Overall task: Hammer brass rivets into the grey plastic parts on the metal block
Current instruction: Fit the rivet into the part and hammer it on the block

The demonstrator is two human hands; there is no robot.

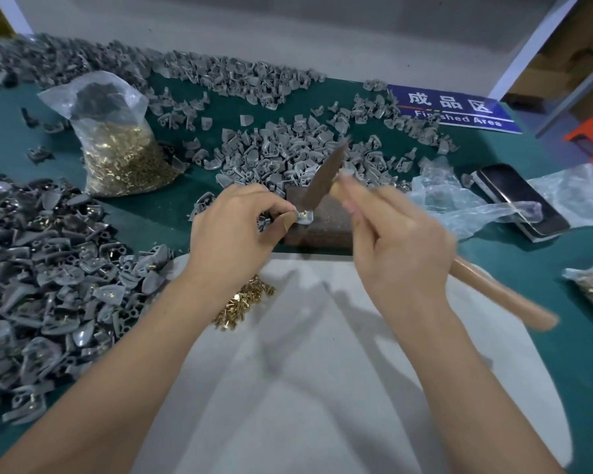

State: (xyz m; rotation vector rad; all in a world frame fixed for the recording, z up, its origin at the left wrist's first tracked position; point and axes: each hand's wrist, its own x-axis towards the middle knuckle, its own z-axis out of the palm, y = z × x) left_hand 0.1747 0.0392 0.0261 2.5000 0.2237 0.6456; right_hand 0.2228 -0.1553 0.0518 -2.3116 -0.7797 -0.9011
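1. Head view, centre of the frame: the left hand [233, 227] pinches a grey plastic part [303, 217] on the near left corner of the metal block [326, 224], fingers curled narrow round the part's left edge. A brass rivet [304, 211] shows on top of the part.
2. The right hand [394, 241] is wrapped round the wooden handle of the hammer [322, 179], choked up close to the head; the head's lower tip sits on or just above the rivet. Motion blur hides whether it touches.
3. To strike well, I would keep the part flat on the block, so the blow goes into metal, not into the green worktop [151, 213].
4. Keep the left fingertips [290, 210] back: they lie just beside the rivet, and a glancing blow would likely land on them.
5. Short, square taps seem right; a tilted head could bend the rivet or crack the plastic.
6. Supply is close: loose rivets [243, 306] lie at the lower middle beside the left wrist, a bag of rivets [124, 155] stands at the upper left, and unworked parts [288, 155] are heaped behind the block.
7. Parts already carrying brass lie in the pile [42, 268] at the left.
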